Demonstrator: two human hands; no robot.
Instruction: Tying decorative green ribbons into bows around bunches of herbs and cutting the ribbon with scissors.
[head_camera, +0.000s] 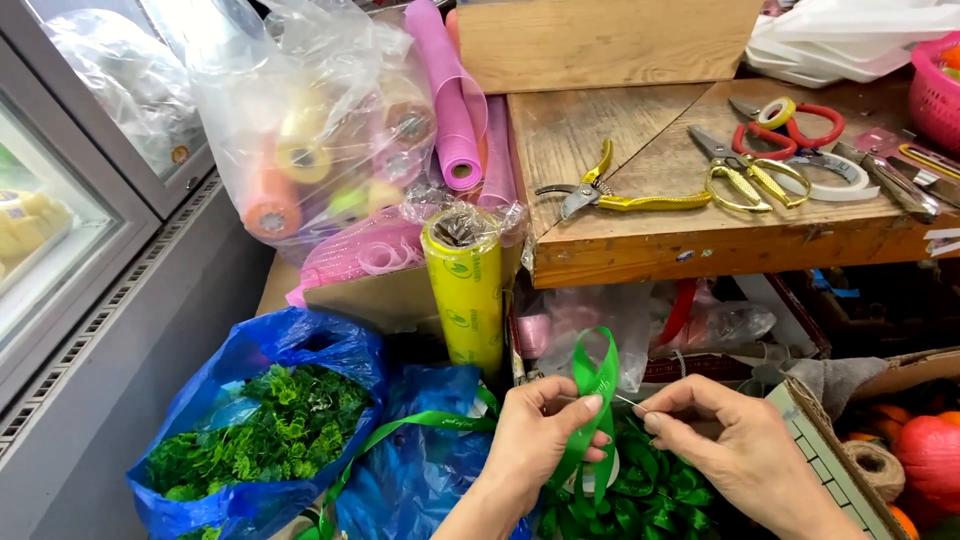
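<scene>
Pinched in the left hand (535, 430) is a loop of green ribbon (596, 385); thumb and fingers press together on it. Just beside, the right hand (735, 445) nips a thin wire (628, 402) that touches the ribbon. Both hands sit low, below the wooden table (600, 130). More green ribbon is heaped under the hands. On the table lie yellow clippers (625, 195) and scissors (745, 175). Left of the table stands a yellow roll (465, 290). Farther left, a blue bag (275, 350) holds green leaves (270, 425), next to a glass-door fridge (70, 200).
</scene>
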